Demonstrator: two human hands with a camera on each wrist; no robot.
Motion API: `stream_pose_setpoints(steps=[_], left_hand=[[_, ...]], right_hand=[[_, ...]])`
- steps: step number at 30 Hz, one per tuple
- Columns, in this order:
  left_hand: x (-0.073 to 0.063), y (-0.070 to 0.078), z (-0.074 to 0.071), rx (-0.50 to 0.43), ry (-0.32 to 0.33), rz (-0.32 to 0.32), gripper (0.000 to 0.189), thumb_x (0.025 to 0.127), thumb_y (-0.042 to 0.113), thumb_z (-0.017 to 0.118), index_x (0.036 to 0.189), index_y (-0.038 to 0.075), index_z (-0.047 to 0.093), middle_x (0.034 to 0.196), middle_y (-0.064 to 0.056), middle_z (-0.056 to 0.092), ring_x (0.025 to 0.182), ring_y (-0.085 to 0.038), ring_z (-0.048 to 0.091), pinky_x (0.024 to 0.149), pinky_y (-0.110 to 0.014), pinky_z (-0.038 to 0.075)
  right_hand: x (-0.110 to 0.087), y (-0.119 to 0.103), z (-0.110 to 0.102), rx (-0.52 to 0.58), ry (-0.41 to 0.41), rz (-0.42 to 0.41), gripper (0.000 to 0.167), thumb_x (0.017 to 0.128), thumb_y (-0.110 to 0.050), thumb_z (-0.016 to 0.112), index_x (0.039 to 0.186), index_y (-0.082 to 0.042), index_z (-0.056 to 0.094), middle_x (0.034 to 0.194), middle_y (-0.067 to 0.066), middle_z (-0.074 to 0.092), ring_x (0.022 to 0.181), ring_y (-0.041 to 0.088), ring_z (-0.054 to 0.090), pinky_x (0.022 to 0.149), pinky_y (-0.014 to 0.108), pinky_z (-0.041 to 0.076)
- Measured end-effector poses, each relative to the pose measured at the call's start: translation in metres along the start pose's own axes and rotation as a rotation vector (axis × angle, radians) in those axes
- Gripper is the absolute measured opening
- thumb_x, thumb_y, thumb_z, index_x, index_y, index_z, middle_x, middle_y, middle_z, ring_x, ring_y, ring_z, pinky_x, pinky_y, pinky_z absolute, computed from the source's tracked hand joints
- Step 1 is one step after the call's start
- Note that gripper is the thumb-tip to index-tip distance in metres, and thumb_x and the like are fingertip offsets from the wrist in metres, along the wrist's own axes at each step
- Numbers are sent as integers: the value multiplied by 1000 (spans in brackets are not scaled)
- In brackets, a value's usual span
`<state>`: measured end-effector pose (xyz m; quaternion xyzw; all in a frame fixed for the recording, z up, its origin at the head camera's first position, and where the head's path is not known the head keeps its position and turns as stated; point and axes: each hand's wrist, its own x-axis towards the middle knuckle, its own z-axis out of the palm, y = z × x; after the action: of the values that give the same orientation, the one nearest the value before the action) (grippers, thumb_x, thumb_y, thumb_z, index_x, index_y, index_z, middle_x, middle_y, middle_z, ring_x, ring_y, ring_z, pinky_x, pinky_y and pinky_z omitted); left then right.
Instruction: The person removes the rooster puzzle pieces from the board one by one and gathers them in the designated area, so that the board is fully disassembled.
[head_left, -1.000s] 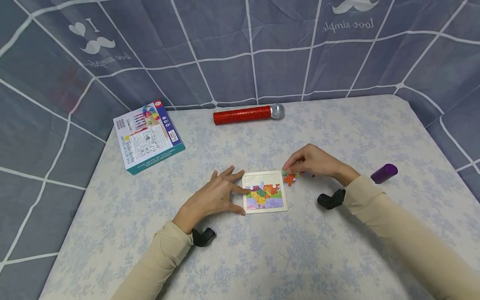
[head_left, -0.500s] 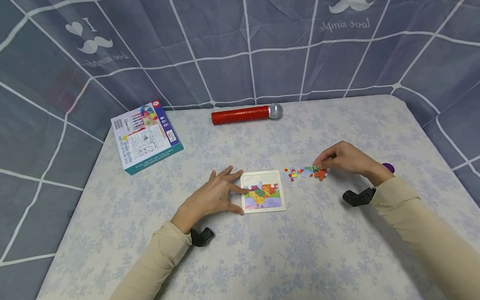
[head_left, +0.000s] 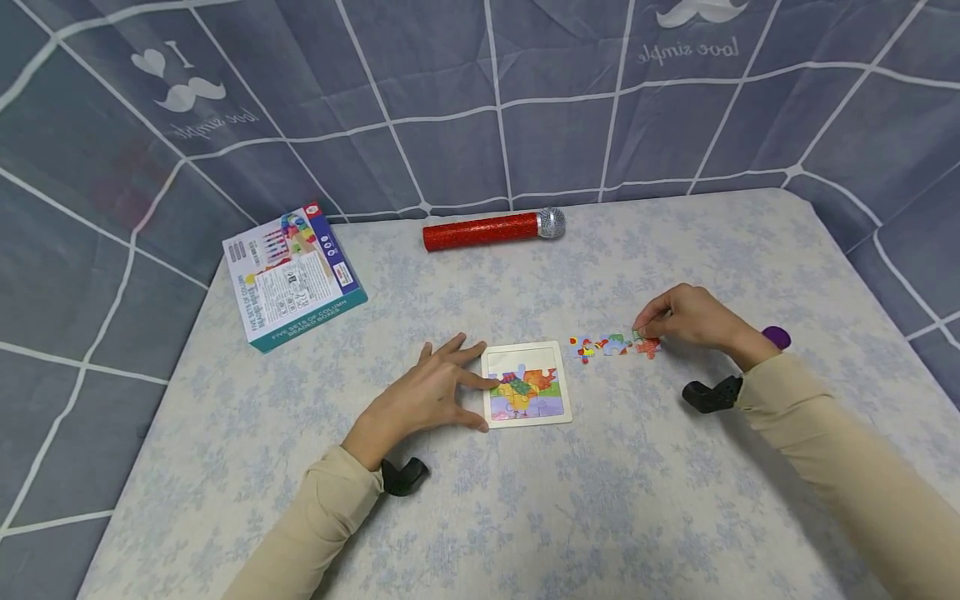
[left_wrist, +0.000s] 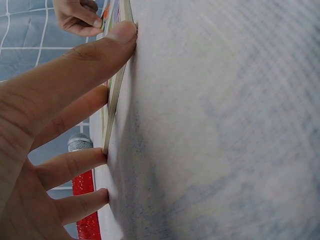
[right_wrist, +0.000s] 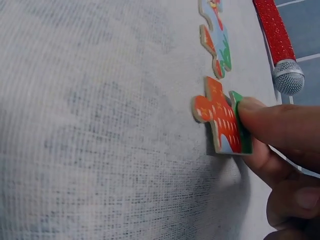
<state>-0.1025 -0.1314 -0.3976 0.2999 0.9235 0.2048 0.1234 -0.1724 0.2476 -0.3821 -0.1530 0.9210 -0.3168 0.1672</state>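
Our right hand (head_left: 693, 319) pinches the orange-and-green jigsaw piece (right_wrist: 224, 117), between two and three o'clock from the puzzle tray (head_left: 521, 358); our left hand (head_left: 429, 386), fingers spread, touches the tray. The piece looks light, stiff: we'd grip its edges.

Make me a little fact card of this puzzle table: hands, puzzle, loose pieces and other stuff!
Left hand: fingers spread, touching the puzzle frame
Right hand: pinching an orange-and-green piece
Puzzle: lower part filled, top bare
Other loose pieces: right of the frame
Far side: red microphone, box
Beyond right wrist: purple object, partly hidden
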Motion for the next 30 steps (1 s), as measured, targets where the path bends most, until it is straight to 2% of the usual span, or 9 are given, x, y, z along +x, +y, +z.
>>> stream_pose_setpoints(steps=[8,17,25,30], left_hand=[[0,0,1,-4,3,3,60,65,41,90,119,21,73,152,-13,40,145,-42,21,105,-74,15],[0,0,0,-9,-3,-2,60,66,41,90,120,21,73,152,-13,40,146,-41,20,105,-74,14],[-1,0,0,-10,4,-9,61,65,41,90,120,21,73,153,-13,40,146,-41,20,106,-74,13],[0,0,-1,-2,-7,-12,61,66,42,90,121,21,72,153,-12,39,146,-40,19,106,-73,14]], right_hand=[[-1,-4,2,-52,21,50,10,88,-14,72,93,-7,78,91,6,73,81,18,52,69,33,40],[-6,-10,5,-100,35,112,12,89,-15,68,95,-10,76,79,-5,71,77,15,60,66,35,43],[-6,-16,6,-153,56,136,9,87,-14,70,90,-11,77,82,-2,71,72,19,55,56,33,40],[-8,-16,5,-134,70,115,10,89,-14,69,91,-9,78,84,2,73,71,18,56,56,33,42]])
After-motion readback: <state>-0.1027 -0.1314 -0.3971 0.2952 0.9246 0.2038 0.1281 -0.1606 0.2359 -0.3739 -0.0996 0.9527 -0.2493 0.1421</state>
